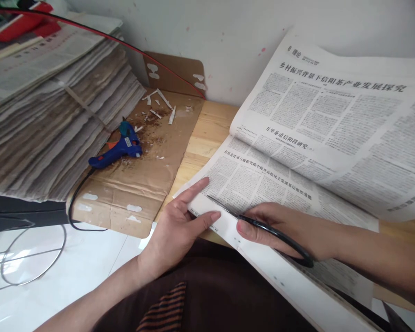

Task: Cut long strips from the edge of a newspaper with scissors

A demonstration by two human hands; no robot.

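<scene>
A large newspaper [332, 115] lies spread over the wooden table, its upper part curling up against the wall. My left hand [174, 230] grips its near left edge, thumb and index finger on top of the page, the other fingers hidden. In my right hand [276, 226] is a pair of scissors [280, 237] with black handles, the blades pointing left toward my left thumb. The blades lie along the lower margin of the page; I cannot tell how far apart they are. A white strip of paper [276, 276] runs down to the right below the scissors.
A blue glue gun [119, 150] with a black cable rests on a flattened cardboard sheet [152, 177] strewn with scraps. Left of it rises a tied stack of newspapers [69, 101], a red object [24, 23] on top. The wooden table [207, 133] meets the white wall.
</scene>
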